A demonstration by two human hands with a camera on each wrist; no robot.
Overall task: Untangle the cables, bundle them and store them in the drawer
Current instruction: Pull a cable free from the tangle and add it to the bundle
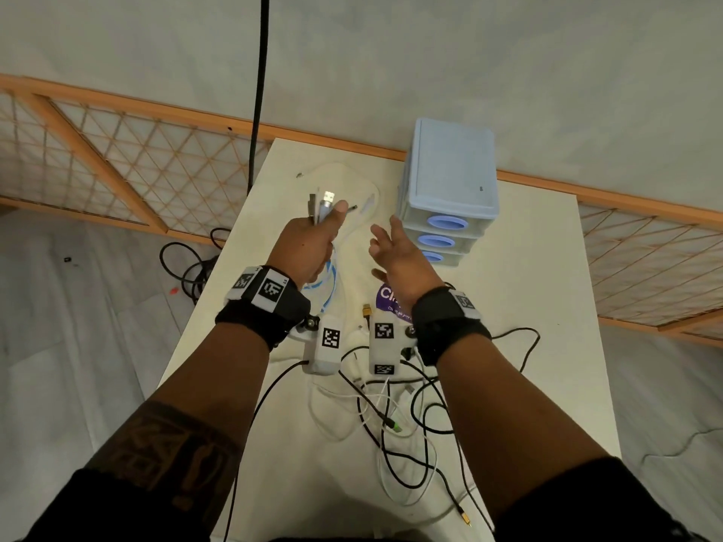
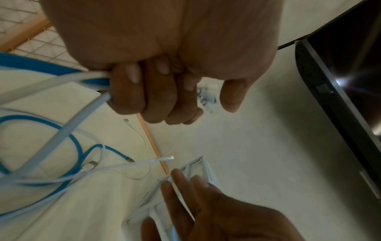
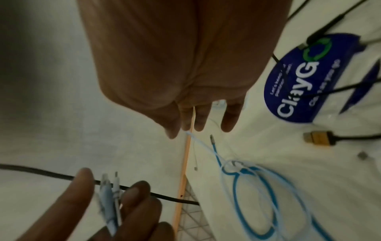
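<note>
My left hand (image 1: 313, 244) is raised over the white table (image 1: 528, 307) and grips a bunch of blue and white cables (image 1: 324, 205), their plugs sticking up past the thumb. In the left wrist view the fingers (image 2: 144, 91) curl round those cables (image 2: 68, 124), whose loops hang down to the table. My right hand (image 1: 395, 252) hovers just right of it, fingers spread and straight, holding nothing. A pale blue drawer unit (image 1: 450, 189) with three shut drawers stands behind the right hand. A tangle of black and white cables (image 1: 395, 416) lies near the table's front.
A purple sticker (image 1: 385, 303) and a gold-plugged black cable (image 3: 319, 138) lie under the right wrist. A thick black cable (image 1: 260, 91) hangs at the back left. More black cable (image 1: 187, 267) lies on the floor left of the table. A wooden lattice screen (image 1: 117, 170) lines the wall.
</note>
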